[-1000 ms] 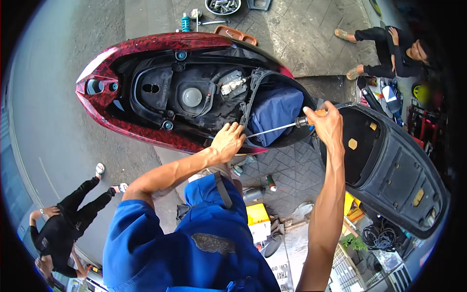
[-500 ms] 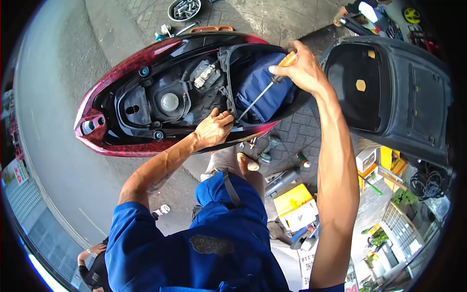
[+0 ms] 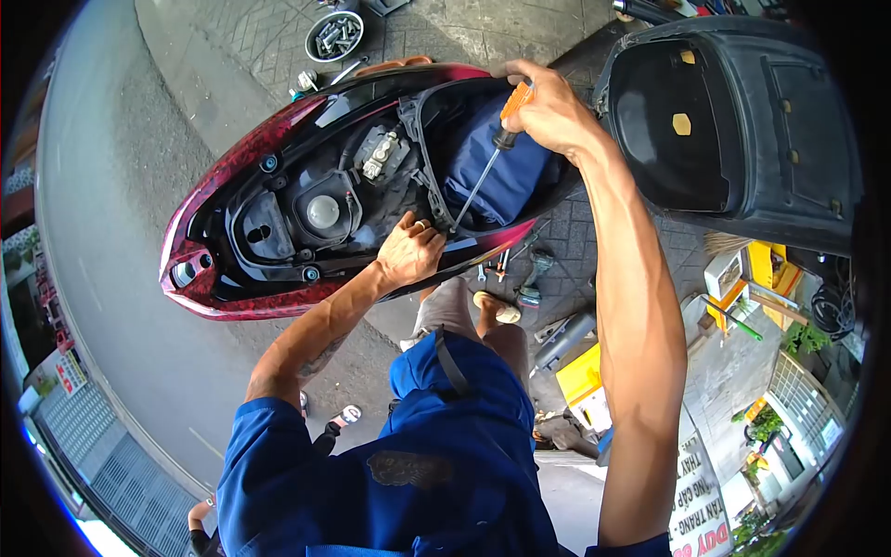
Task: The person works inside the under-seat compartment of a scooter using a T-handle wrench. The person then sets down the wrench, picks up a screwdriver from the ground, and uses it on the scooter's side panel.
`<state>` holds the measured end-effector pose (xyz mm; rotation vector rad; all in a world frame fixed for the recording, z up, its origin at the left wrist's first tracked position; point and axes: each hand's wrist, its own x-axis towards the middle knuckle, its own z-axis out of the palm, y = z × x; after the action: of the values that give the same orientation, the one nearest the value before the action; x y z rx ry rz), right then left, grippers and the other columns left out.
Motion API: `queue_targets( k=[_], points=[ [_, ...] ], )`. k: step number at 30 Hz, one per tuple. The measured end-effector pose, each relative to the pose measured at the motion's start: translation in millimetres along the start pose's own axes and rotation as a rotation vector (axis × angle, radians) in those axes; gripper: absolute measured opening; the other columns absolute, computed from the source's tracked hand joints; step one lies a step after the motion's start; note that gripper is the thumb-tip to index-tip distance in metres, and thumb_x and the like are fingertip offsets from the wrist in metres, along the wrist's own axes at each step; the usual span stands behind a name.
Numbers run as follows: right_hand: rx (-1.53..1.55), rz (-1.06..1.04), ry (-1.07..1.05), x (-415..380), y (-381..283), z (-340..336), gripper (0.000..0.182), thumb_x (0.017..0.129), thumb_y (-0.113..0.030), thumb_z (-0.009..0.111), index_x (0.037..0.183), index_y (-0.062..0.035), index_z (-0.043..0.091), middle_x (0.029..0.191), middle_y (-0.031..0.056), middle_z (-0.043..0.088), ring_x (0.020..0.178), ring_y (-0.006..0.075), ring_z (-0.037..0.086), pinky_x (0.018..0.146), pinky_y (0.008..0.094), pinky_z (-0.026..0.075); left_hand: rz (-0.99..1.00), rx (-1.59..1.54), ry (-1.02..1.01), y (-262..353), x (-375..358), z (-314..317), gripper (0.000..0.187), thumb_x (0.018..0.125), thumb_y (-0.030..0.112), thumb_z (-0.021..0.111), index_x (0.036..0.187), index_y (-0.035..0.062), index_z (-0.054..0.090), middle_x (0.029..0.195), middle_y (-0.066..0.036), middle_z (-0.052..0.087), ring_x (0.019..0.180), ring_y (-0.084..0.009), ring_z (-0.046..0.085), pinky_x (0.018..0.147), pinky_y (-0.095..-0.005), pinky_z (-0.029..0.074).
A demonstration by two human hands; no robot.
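My right hand is closed round the orange handle of a long screwdriver. The screwdriver slants down to the near edge of the storage box of a red and black scooter. Beside its tip, my left hand rests on the body edge with fingers curled; what they hold, if anything, is hidden. A folded dark blue cloth lies in the storage box. Left of it are a round white cap and a metal part in the open body.
The raised seat stands at the right. A bowl of metal parts sits beyond the scooter. A power drill and a yellow box lie on the near ground. Another person's arm shows at the lower left.
The view has shifted and tilted. My right hand now holds the screwdriver more upright, its handle nearer the storage box's middle. My left hand stays at the same edge.
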<state>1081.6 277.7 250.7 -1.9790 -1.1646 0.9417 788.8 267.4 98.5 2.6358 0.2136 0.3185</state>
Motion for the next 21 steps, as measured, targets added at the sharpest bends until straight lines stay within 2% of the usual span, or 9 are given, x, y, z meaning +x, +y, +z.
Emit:
queue_targets(
  k=[1,4,5,8,9,12,13,16,21],
  points=[
    [0.001,-0.006,-0.001,0,-1,1,0.054,0.067,-0.017,0.082,0.113,0.0017,0.06,0.092,0.0214,0.068,0.09,0.0285,0.067,0.081,0.0368,0.052,-0.007,0.01,-0.021,-1,1,-1,0.011,0.071,0.011,0.069,0.077,0.0052,0.062,0.065,-0.006,0.059,0.069,-0.022,0.058,0.071,-0.0357,0.039],
    [-0.171,0.002,0.222,-9,-7,10,0.054,0.067,-0.017,0.082,0.113,0.0008,0.06,0.096,0.0214,0.067,0.092,0.0279,0.066,0.085,0.0366,0.05,-0.023,0.018,-0.057,-2,1,-1,0.012,0.071,0.012,0.069,0.077,0.0056,0.061,0.064,-0.007,0.059,0.068,-0.022,0.059,0.071,-0.0357,0.039],
    [-0.164,0.0,0.22,-11,-13,13,0.054,0.067,-0.017,0.082,0.113,0.0008,0.06,0.096,0.0214,0.067,0.092,0.0279,0.066,0.085,0.0366,0.05,-0.024,0.012,-0.073,-3,1,-1,0.012,0.072,0.012,0.069,0.078,0.0057,0.061,0.064,-0.007,0.059,0.068,-0.0221,0.059,0.071,-0.0357,0.038],
    [-0.213,0.299,0.148,-15,-33,11,0.051,0.067,-0.015,0.081,0.11,0.002,0.06,0.106,0.0233,0.065,0.101,0.0286,0.063,0.09,0.0354,0.047,-0.01,0.0,-0.078,-4,1,-1,0.012,0.072,0.012,0.069,0.078,0.0057,0.06,0.064,-0.007,0.058,0.068,-0.0221,0.059,0.072,-0.0355,0.038],
    [-0.214,0.299,0.153,-13,-29,7,0.051,0.067,-0.015,0.081,0.11,0.002,0.06,0.106,0.0233,0.065,0.101,0.0286,0.063,0.09,0.0354,0.047,-0.007,-0.005,-0.059,-4,1,0,0.013,0.072,0.012,0.069,0.078,0.0055,0.06,0.063,-0.007,0.058,0.067,-0.0221,0.059,0.072,-0.0354,0.038],
    [-0.064,0.027,0.0,-8,0,-3,0.049,0.069,-0.017,0.08,0.109,0.0027,0.06,0.103,0.0239,0.065,0.099,0.0302,0.064,0.088,0.0355,0.048,-0.025,-0.022,-0.071,0,-2,-3,0.013,0.073,0.012,0.069,0.079,0.0051,0.06,0.063,-0.007,0.058,0.067,-0.0223,0.059,0.073,-0.0351,0.038],
    [-0.065,0.031,0.004,-10,1,-1,0.049,0.069,-0.017,0.08,0.109,0.0027,0.06,0.103,0.0239,0.065,0.099,0.0302,0.064,0.088,0.0355,0.048,-0.043,-0.027,-0.094,0,-1,-4,0.013,0.073,0.012,0.068,0.079,0.0049,0.06,0.064,-0.008,0.058,0.068,-0.0224,0.059,0.073,-0.035,0.039],
    [-0.32,0.065,0.228,-12,-5,7,0.048,0.07,-0.019,0.08,0.108,0.0021,0.06,0.104,0.0247,0.064,0.099,0.0308,0.063,0.087,0.0345,0.048,-0.074,-0.049,-0.125,-1,1,-2,0.013,0.074,0.012,0.068,0.079,0.0044,0.06,0.065,-0.008,0.059,0.068,-0.0229,0.06,0.074,-0.0347,0.039],
    [-0.379,0.318,0.092,-13,-32,1,0.046,0.07,-0.023,0.08,0.103,0.002,0.061,0.096,0.023,0.066,0.095,0.0308,0.065,0.084,0.0357,0.049,-0.126,-0.095,-0.143,-2,-1,-2,0.012,0.076,0.013,0.067,0.08,0.0038,0.06,0.068,-0.01,0.06,0.069,-0.0241,0.061,0.076,-0.0344,0.04]
  ],
)
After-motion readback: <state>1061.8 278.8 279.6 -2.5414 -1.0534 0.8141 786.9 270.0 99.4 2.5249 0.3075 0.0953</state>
